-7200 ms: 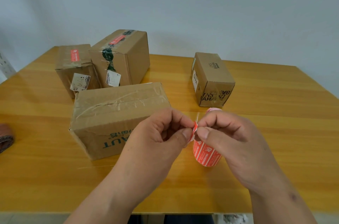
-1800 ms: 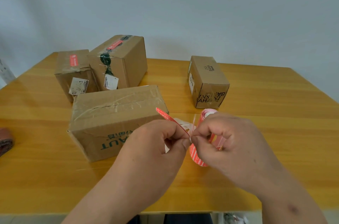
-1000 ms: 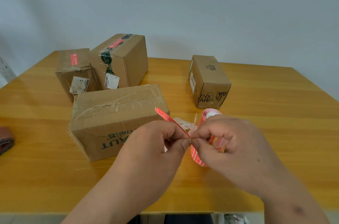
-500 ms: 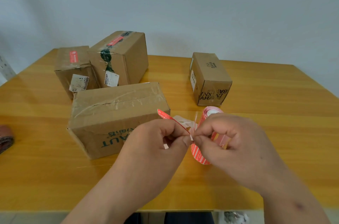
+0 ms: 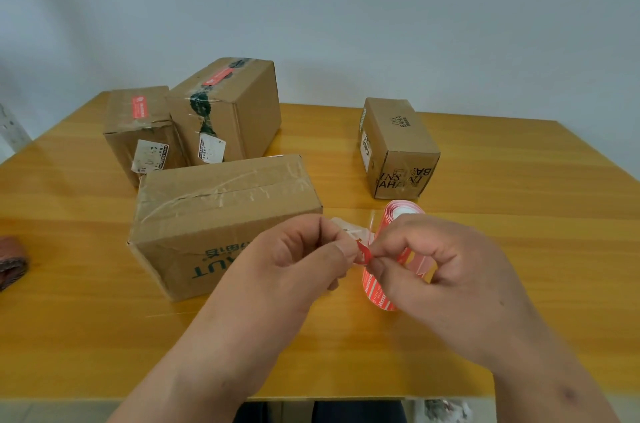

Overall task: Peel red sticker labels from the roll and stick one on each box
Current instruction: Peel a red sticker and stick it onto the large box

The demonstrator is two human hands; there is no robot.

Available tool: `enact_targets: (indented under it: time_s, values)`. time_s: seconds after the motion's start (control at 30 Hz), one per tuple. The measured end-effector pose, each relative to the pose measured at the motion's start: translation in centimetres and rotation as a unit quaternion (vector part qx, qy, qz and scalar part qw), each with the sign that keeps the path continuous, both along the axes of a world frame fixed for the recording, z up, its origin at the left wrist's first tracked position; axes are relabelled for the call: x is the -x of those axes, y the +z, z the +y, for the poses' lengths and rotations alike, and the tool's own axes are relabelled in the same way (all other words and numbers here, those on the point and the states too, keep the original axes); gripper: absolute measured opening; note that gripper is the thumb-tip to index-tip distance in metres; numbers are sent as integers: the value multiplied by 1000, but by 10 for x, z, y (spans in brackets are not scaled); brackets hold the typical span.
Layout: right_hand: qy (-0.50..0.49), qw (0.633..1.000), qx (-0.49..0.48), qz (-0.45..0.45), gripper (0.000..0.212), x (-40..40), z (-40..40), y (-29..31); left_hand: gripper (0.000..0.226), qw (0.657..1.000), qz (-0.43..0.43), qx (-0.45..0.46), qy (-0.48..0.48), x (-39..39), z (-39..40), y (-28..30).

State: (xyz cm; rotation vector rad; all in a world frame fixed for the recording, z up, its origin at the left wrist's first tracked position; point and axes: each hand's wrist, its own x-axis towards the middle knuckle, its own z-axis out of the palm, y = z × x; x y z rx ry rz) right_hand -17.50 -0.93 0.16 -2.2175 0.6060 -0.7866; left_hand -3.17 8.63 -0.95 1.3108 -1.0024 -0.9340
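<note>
My left hand (image 5: 304, 260) and my right hand (image 5: 446, 270) meet above the table's front middle. Both pinch a small red sticker (image 5: 363, 253) between thumb and forefinger. The red label roll (image 5: 375, 287) hangs under my right hand, with clear backing strip (image 5: 349, 228) curling behind my left fingers. A large taped box (image 5: 221, 211) with a bare top lies just left of my hands. Two boxes at the back left, the low one (image 5: 138, 132) and the tall one (image 5: 228, 111), each carry a red sticker on top. A small printed box (image 5: 398, 145) stands at the back right.
The wooden table (image 5: 519, 215) ends at a front edge near my forearms. A brown object (image 5: 12, 260) lies at the far left edge. A pale wall stands behind the table.
The long red sticker end that stuck up over my left hand is gone from there; now only a small curled red piece shows between my fingertips. My hands stay close together.
</note>
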Motion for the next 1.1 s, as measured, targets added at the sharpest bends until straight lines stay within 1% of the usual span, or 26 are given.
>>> enact_targets:
  time_s: [0.13,0.27,0.4,0.5,0.6,0.9,1.0,1.03,1.1]
  values:
    - [9,999,-29,-15,5,1,-1,0,8,999,-36,27,17,3,1,-1]
    - [17,999,-35,-18,9,3,-1,0,12,995,-78,33,45,6,1,-1]
    - [11,999,-40,-18,16,3,0,0,14,994,-89,31,52,6,0,2]
    - [2,998,-52,-18,7,2,1,2,14,993,-102,30,56,6,0,3]
    - [-4,998,-61,-20,10,2,1,3,16,991,-114,31,67,6,0,3]
    - [-14,998,-65,-21,9,3,2,5,13,982,-162,37,87,8,0,5]
    - [-10,998,-64,-27,21,3,3,4,10,977,-184,38,97,9,1,7]
    - [-13,997,-63,-30,22,3,3,4,8,976,-190,39,99,9,0,8]
    - [-24,997,-64,-31,16,2,4,4,8,973,-201,40,102,10,0,9]
